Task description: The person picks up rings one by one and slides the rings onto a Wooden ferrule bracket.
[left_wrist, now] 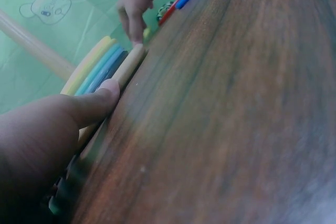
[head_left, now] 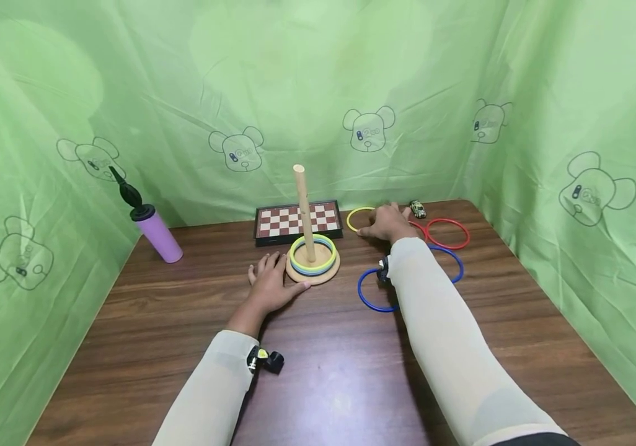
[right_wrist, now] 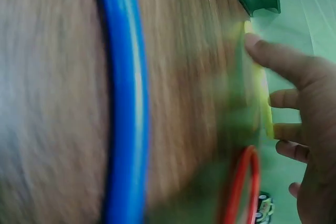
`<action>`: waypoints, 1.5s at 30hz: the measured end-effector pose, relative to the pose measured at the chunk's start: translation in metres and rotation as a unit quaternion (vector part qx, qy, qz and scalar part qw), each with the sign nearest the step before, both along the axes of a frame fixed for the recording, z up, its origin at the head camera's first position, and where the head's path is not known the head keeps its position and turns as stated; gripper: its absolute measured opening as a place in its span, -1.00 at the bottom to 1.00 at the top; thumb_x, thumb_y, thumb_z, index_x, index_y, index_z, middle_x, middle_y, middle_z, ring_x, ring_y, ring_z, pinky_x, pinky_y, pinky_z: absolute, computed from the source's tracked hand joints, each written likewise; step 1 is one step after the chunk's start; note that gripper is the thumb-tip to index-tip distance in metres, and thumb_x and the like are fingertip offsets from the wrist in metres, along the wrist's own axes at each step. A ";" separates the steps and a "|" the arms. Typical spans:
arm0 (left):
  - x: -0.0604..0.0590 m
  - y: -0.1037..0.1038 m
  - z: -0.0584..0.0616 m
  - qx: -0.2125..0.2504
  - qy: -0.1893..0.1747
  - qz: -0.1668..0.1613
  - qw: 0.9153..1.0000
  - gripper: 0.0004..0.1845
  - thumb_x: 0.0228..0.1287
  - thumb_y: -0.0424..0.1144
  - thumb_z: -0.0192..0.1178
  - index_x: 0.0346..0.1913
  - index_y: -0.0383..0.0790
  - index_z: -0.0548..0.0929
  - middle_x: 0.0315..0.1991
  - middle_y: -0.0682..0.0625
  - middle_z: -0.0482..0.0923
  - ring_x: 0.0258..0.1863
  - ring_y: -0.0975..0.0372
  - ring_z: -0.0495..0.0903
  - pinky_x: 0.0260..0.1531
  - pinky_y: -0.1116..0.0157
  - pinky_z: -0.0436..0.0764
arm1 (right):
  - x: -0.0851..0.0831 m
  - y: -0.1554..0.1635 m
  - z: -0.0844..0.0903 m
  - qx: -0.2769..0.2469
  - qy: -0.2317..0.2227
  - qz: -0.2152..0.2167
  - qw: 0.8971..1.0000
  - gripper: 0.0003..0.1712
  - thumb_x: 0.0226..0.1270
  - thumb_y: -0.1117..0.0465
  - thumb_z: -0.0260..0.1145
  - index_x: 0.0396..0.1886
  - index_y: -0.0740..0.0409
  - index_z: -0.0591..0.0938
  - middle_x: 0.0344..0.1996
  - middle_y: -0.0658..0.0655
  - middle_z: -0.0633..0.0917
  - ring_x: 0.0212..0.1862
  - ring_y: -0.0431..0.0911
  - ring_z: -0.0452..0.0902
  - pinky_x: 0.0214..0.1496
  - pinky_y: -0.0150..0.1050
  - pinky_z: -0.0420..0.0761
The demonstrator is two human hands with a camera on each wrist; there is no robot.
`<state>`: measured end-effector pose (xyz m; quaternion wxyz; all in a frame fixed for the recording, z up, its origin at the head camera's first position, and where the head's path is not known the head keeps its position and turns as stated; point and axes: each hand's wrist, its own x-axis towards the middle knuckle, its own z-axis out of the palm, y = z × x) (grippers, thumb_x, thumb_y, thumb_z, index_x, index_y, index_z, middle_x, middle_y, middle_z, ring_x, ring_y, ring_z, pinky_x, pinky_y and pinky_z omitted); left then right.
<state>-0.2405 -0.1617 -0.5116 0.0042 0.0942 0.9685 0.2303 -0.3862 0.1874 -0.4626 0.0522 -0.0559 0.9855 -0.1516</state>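
A wooden ring-toss stand (head_left: pixel 302 207) with an upright peg and round base stands mid-table. A yellow ring (head_left: pixel 291 254) tops light blue and dark blue rings around its peg. My left hand (head_left: pixel 270 286) holds the base, thumb along the front edge and fingers at the left side. Farther back on the right, my right hand (head_left: pixel 389 223) reaches over another yellow ring (head_left: pixel 348 219). Its thumb tip is right at the ring's edge, with the fingers spread along the far side, as the right wrist view shows.
Two red rings (head_left: pixel 448 248) and two blue rings (head_left: pixel 375 306) lie around the right forearm. A toy car (head_left: pixel 417 209) sits behind them. Behind the stand is a chessboard (head_left: pixel 273 223), and a purple hand pump (head_left: pixel 160 237) stands at left. Green cloth (head_left: pixel 307 74) surrounds the table.
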 end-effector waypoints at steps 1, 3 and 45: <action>0.000 0.000 0.000 0.002 0.001 0.000 1.000 0.15 0.30 0.50 0.33 0.74 -0.11 0.24 0.73 -0.28 0.15 0.77 -0.24 -0.04 0.60 -0.51 -0.19 | 0.000 0.000 0.001 0.002 0.008 0.002 1.000 -0.26 0.32 -0.41 0.50 0.15 0.09 0.78 0.20 0.23 0.71 0.43 0.27 0.31 0.51 0.45 0.06; 0.001 0.000 0.000 0.008 0.003 0.001 1.000 0.15 0.30 0.50 0.34 0.74 -0.11 0.25 0.72 -0.28 0.15 0.77 -0.23 -0.04 0.60 -0.51 -0.20 | -0.001 -0.001 0.004 -0.001 0.020 0.000 1.000 -0.20 0.30 -0.44 0.50 0.20 0.11 0.76 0.21 0.24 0.69 0.41 0.25 0.33 0.50 0.43 0.07; 0.001 0.000 0.000 0.006 0.003 0.001 1.000 0.14 0.29 0.50 0.34 0.73 -0.12 0.27 0.72 -0.27 0.17 0.77 -0.23 -0.04 0.60 -0.51 -0.20 | 0.068 -0.033 0.089 -0.196 0.198 -0.008 0.960 -0.01 0.20 -0.43 0.53 0.47 0.07 0.64 0.47 0.18 0.63 0.50 0.13 0.35 0.49 0.33 0.08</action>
